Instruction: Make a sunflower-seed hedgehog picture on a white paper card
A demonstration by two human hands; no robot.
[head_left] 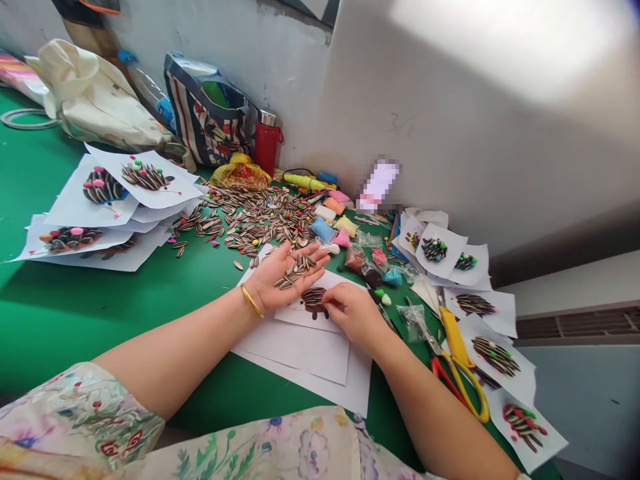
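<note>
Palm up, with its fingers spread, my left hand carries a small pile of striped sunflower seeds. My right hand pinches thumb and fingers together at the edge of a brown clay hedgehog. Whatever is between those fingertips is too hidden to make out. Seeds stand in rows on the hedgehog's back, and dark feet show below it. The hedgehog is on a white paper card, which lies over larger white sheets.
Loose sunflower seeds spread behind my hands. Packets of coloured clay lie to their right. Yellow-handled scissors and a yellow cutter are by my right forearm. Finished hedgehog cards pile up at left; more cards line the right edge.
</note>
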